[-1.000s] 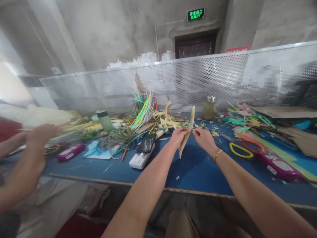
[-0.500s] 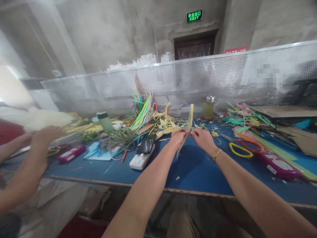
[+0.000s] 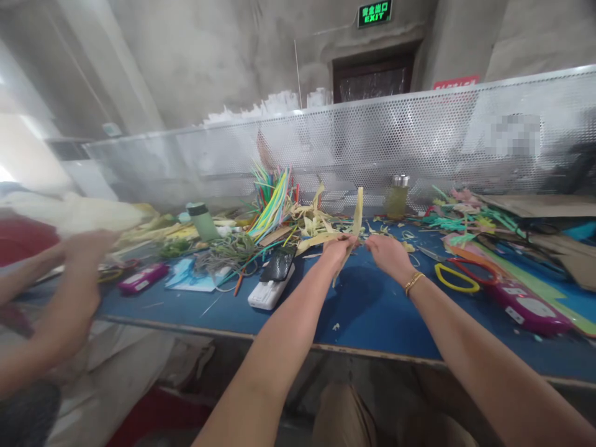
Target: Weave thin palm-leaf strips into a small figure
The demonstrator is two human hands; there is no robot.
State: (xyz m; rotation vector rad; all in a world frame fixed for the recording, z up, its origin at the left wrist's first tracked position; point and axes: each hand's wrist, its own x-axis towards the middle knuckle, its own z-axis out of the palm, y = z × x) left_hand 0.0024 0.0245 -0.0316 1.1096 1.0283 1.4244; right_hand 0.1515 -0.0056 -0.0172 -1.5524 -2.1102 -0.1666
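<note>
My left hand [image 3: 336,252] is closed around a pale yellow husk strip [image 3: 358,210]. The strip's broad end stands up above the fingers, and its narrow end hangs below them over the blue table [image 3: 367,329]. Just to the right, my right hand [image 3: 387,253] has its fingertips pinched together, with a small gap to the left hand. Whatever those fingertips hold is too small to make out. Behind the left hand lies a heap of dry husk pieces [image 3: 316,218].
A white device with a black phone [image 3: 277,266] lies left of my forearms. Yellow and red-handled scissors [image 3: 459,282] and a purple case [image 3: 528,307] are at right. Coloured stems [image 3: 274,202], a green bottle [image 3: 203,222] and a jar [image 3: 397,197] stand behind. A co-worker's arms [image 3: 69,298] work at left.
My right hand has drawn slightly right, widening the gap from my left hand. The left hand keeps hold of the husk strip. The whole view has shifted a little.
</note>
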